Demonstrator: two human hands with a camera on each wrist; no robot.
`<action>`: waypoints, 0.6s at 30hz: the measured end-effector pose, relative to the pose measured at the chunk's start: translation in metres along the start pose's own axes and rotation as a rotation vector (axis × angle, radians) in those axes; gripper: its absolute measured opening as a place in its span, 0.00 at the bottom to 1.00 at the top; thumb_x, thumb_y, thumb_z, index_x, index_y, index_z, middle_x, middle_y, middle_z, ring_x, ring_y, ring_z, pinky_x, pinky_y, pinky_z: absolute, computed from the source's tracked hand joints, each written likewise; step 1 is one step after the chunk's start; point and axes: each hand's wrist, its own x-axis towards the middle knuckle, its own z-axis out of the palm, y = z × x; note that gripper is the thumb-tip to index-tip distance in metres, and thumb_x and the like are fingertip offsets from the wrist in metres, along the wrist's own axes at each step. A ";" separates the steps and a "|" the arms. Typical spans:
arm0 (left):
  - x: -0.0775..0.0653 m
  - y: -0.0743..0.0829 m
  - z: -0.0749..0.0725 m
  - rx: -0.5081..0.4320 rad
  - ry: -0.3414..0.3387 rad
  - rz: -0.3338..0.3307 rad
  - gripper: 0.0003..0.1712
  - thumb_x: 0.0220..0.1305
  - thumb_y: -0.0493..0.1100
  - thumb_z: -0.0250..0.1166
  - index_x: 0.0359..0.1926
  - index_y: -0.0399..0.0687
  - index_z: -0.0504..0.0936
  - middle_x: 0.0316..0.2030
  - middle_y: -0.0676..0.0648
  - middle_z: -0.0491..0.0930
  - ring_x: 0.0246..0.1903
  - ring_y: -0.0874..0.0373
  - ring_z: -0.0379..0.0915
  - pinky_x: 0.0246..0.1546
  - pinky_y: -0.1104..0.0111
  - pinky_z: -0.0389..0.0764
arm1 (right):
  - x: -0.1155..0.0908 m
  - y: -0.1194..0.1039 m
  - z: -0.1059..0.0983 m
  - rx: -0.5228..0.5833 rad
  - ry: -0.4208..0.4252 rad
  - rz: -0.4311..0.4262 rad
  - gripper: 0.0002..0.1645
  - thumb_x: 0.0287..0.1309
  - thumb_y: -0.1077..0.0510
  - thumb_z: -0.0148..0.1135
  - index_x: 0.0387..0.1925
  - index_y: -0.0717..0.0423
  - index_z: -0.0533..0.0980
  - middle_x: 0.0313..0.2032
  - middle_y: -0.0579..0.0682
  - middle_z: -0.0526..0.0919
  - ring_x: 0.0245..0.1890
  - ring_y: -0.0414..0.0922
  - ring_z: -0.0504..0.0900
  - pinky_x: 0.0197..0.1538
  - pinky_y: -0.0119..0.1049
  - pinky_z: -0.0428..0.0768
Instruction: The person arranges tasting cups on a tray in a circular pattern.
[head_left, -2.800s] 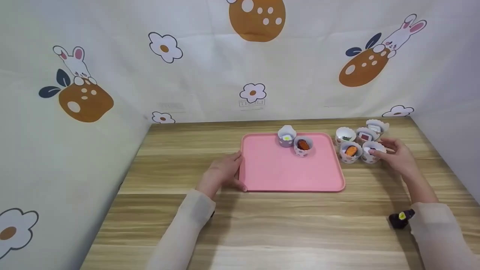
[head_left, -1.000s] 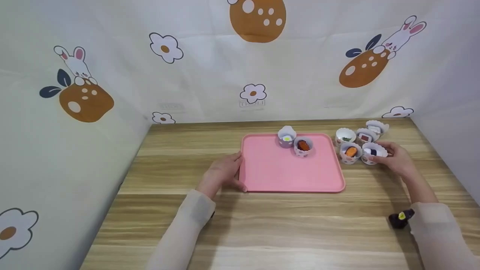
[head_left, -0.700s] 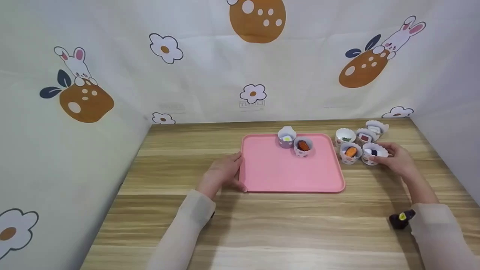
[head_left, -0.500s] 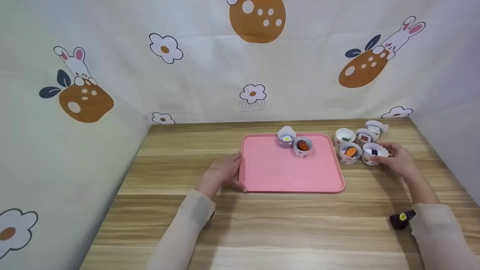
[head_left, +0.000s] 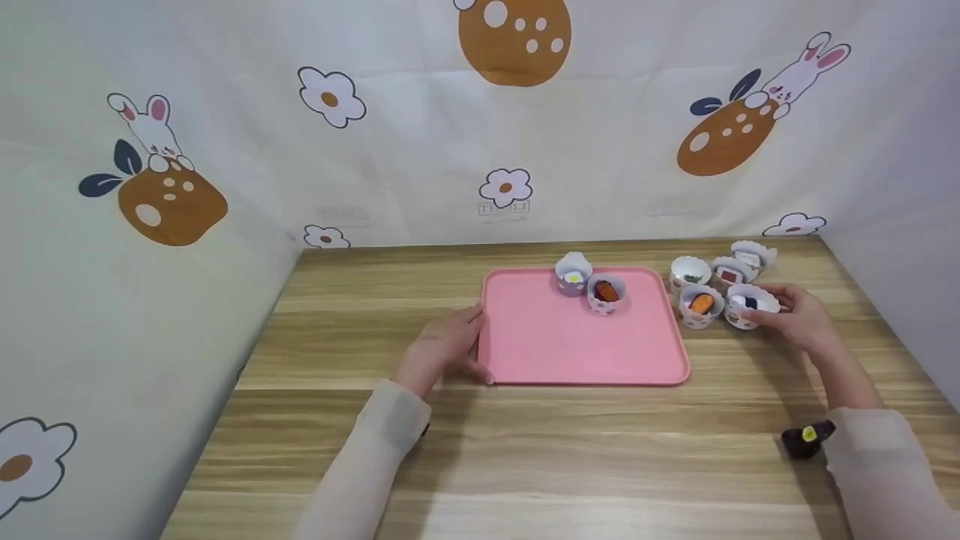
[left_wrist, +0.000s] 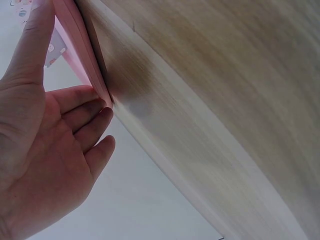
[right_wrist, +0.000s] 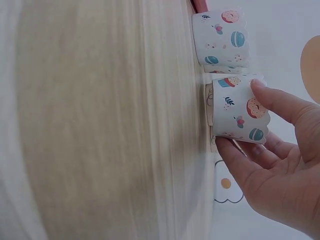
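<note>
In the head view, my right hand (head_left: pixel 799 319) pinches a white patterned paper baking cup (head_left: pixel 739 319) between thumb and fingers. Inside lies a white piece with a dark band (head_left: pixel 744 302), like toy sushi. The right wrist view shows the thumb on the cup's side by its scalloped rim and fingers on the opposite side, near its base. My left hand (head_left: pixel 448 339) rests against the left edge of a pink tray (head_left: pixel 577 352), thumb at its near corner and fingertips farther up the edge. Two baking cups stand at the tray's back, one with a yellow-and-white piece (head_left: pixel 573 277), one with a reddish-brown piece (head_left: pixel 606 291).
Several more baking cups cluster right of the tray, close to the held one. They include one with an orange piece (head_left: pixel 701 303) and one with something green (head_left: pixel 691 276). Patterned cloth (head_left: pixel 420 150) rises behind the wooden table (head_left: pixel 585 465).
My right thumb has shifted from over the cup's opening to its near side, uncovering the dark-banded piece. The cup has edged slightly right with the hand. My left hand and the tray stay put.
</note>
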 end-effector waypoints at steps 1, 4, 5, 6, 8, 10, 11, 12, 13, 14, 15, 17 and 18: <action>0.000 0.000 0.000 0.000 0.002 0.001 0.68 0.47 0.68 0.74 0.78 0.42 0.51 0.79 0.45 0.48 0.78 0.48 0.48 0.79 0.58 0.54 | 0.000 0.000 0.000 -0.004 0.005 -0.007 0.44 0.63 0.52 0.66 0.67 0.76 0.59 0.63 0.74 0.67 0.39 0.14 0.64 0.39 0.10 0.72; 0.000 0.001 0.000 0.004 0.004 0.002 0.68 0.47 0.68 0.74 0.78 0.42 0.51 0.79 0.45 0.49 0.78 0.48 0.49 0.78 0.58 0.56 | 0.000 0.001 -0.001 -0.006 0.011 -0.029 0.42 0.63 0.54 0.66 0.67 0.77 0.60 0.62 0.73 0.68 0.39 0.13 0.63 0.40 0.10 0.71; 0.000 0.001 0.000 0.006 0.004 0.002 0.67 0.47 0.68 0.75 0.78 0.42 0.51 0.79 0.45 0.48 0.78 0.48 0.49 0.78 0.58 0.56 | 0.000 0.001 -0.001 -0.010 0.017 -0.034 0.42 0.63 0.54 0.66 0.66 0.78 0.60 0.62 0.74 0.68 0.39 0.13 0.63 0.40 0.10 0.71; 0.000 0.001 0.000 0.006 0.006 0.003 0.67 0.47 0.68 0.75 0.78 0.41 0.52 0.79 0.45 0.49 0.78 0.48 0.49 0.78 0.58 0.56 | 0.000 0.001 -0.001 -0.017 0.022 -0.035 0.42 0.63 0.54 0.66 0.66 0.78 0.61 0.62 0.74 0.68 0.39 0.13 0.63 0.40 0.09 0.70; 0.000 0.001 0.000 0.010 0.003 0.001 0.68 0.47 0.68 0.75 0.78 0.41 0.52 0.79 0.45 0.48 0.78 0.48 0.49 0.78 0.58 0.57 | 0.000 0.001 -0.002 -0.019 0.024 -0.036 0.42 0.63 0.54 0.66 0.66 0.78 0.61 0.62 0.73 0.68 0.40 0.13 0.62 0.40 0.09 0.69; 0.000 0.002 0.000 0.017 0.002 0.001 0.68 0.47 0.68 0.75 0.78 0.41 0.52 0.79 0.45 0.48 0.78 0.49 0.49 0.78 0.58 0.56 | -0.001 0.000 -0.002 -0.029 0.028 -0.030 0.42 0.63 0.52 0.67 0.66 0.77 0.61 0.62 0.73 0.68 0.40 0.14 0.62 0.40 0.09 0.69; 0.000 0.001 0.000 0.018 0.001 0.000 0.68 0.47 0.68 0.74 0.78 0.41 0.51 0.79 0.45 0.48 0.78 0.49 0.49 0.78 0.58 0.56 | -0.001 -0.001 -0.003 -0.029 0.025 -0.027 0.43 0.63 0.52 0.67 0.66 0.77 0.61 0.63 0.73 0.68 0.40 0.14 0.62 0.40 0.09 0.69; 0.000 0.001 0.001 0.020 0.000 0.000 0.68 0.47 0.69 0.74 0.78 0.41 0.51 0.79 0.45 0.48 0.78 0.48 0.49 0.78 0.58 0.56 | -0.001 -0.001 -0.003 -0.026 0.018 -0.024 0.43 0.63 0.51 0.66 0.67 0.77 0.61 0.63 0.74 0.67 0.41 0.15 0.62 0.40 0.09 0.69; 0.000 0.001 0.001 0.022 -0.002 -0.001 0.68 0.47 0.69 0.74 0.78 0.41 0.51 0.79 0.45 0.48 0.78 0.48 0.48 0.78 0.58 0.55 | -0.002 -0.002 -0.004 -0.026 0.011 -0.021 0.44 0.63 0.50 0.66 0.67 0.76 0.60 0.63 0.73 0.67 0.41 0.16 0.62 0.40 0.09 0.69; 0.000 0.001 0.001 0.020 0.000 0.000 0.68 0.47 0.69 0.74 0.78 0.41 0.51 0.79 0.45 0.48 0.78 0.48 0.49 0.78 0.58 0.55 | -0.002 -0.002 -0.004 -0.027 0.009 -0.017 0.44 0.64 0.50 0.66 0.67 0.76 0.60 0.64 0.74 0.67 0.41 0.16 0.62 0.40 0.09 0.69; 0.001 0.000 0.001 0.018 0.004 0.001 0.68 0.46 0.69 0.74 0.78 0.41 0.51 0.79 0.45 0.48 0.78 0.48 0.49 0.78 0.58 0.55 | -0.002 -0.003 -0.005 -0.027 0.009 -0.013 0.45 0.64 0.49 0.66 0.68 0.76 0.60 0.64 0.73 0.66 0.42 0.17 0.62 0.40 0.09 0.70; 0.001 0.000 0.001 0.013 0.006 0.002 0.68 0.46 0.69 0.74 0.78 0.42 0.51 0.79 0.45 0.48 0.78 0.48 0.49 0.79 0.58 0.55 | -0.002 -0.004 -0.006 -0.027 0.007 -0.011 0.45 0.64 0.48 0.65 0.68 0.75 0.60 0.64 0.73 0.66 0.42 0.17 0.62 0.40 0.09 0.70; 0.001 0.000 0.001 0.011 0.008 0.002 0.68 0.46 0.69 0.74 0.78 0.42 0.51 0.79 0.45 0.48 0.78 0.48 0.49 0.79 0.57 0.55 | -0.003 -0.004 -0.006 -0.024 0.008 -0.013 0.45 0.64 0.48 0.66 0.68 0.75 0.60 0.64 0.73 0.66 0.42 0.18 0.62 0.40 0.09 0.70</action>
